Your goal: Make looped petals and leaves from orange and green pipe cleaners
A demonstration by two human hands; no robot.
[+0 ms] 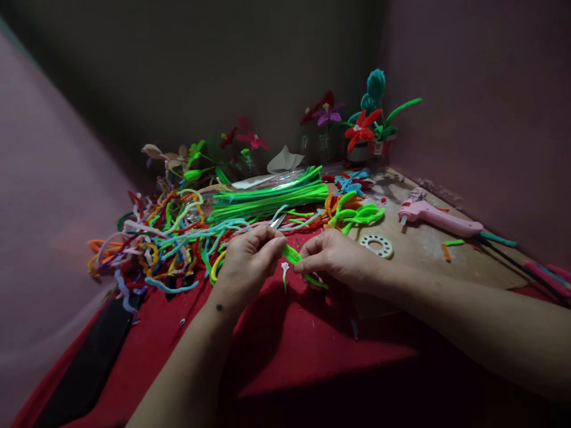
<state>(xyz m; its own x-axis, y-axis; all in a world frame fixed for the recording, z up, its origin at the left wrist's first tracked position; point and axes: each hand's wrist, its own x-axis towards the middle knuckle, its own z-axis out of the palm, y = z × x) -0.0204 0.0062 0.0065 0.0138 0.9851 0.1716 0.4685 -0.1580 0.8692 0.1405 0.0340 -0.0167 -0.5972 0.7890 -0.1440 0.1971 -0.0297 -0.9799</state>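
A bright green pipe cleaner piece (292, 255) is stretched between both hands above the red cloth. My left hand (252, 258) pinches its upper left end between thumb and fingers. Near its lower right part, my right hand (332, 258) has thumb and fingertips closed on it, and a green tail shows below those fingers. A small white flower-like piece with a green stem (285, 274) lies on the cloth just below the gap between the hands. Behind my left hand, a pointed metal blade (277, 222) is partly visible.
Tangled coloured pipe cleaners (165, 238) spread at left; a green bundle (272, 199) lies behind the hands. A pink glue gun (439, 218) and white holed disc (377, 245) rest on the board (423, 255) at right. Fuzzy flowers (362, 128) stand behind. A black flat object (91, 356) is front left.
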